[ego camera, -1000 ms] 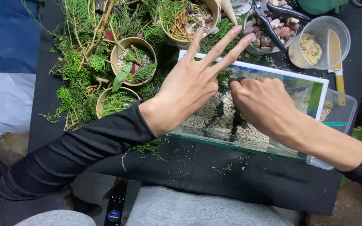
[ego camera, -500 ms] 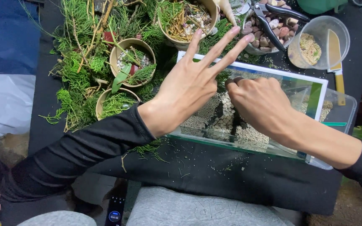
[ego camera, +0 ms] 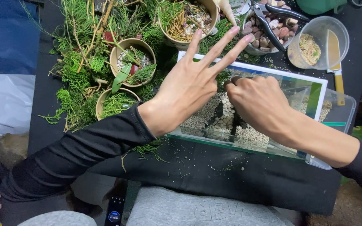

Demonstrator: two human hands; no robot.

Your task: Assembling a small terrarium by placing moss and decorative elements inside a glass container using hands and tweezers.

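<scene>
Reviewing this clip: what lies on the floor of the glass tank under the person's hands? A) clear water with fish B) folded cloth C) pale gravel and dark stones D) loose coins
C: through the glass tank, pale gravel and dark stones show beneath the left hand and right hand.

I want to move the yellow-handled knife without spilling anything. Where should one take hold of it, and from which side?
Probably at the yellow handle, coming from the right. The knife's upper part leans inside the clear plastic cup of grit, while the handle lies outside over the clear tray, free of both hands. The right hand and left hand are over the glass tank.
</scene>
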